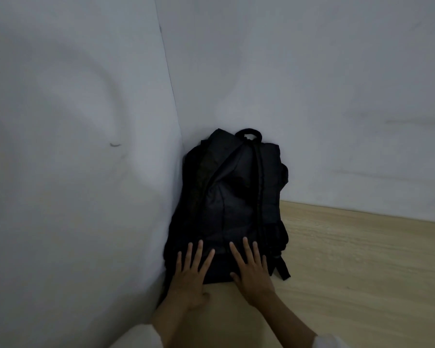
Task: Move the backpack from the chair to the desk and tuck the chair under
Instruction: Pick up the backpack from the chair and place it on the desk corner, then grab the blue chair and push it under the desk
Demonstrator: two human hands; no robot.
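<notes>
Both my hands, left (190, 275) and right (251, 271), fingers spread flat on backpack (232, 197) bottom edge; bench (349, 259) underneath, wall beyond fingertips.

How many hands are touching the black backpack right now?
2. The left hand lies flat on the black fabric backpack's near-left edge; the right hand lies flat on its near-right edge.

One black backpack (230, 207) lies on one wooden bench (349, 259), two hands, left (191, 277) and right (253, 275), sit at six o'clock, and two pale walls (286, 84) meet behind.
</notes>
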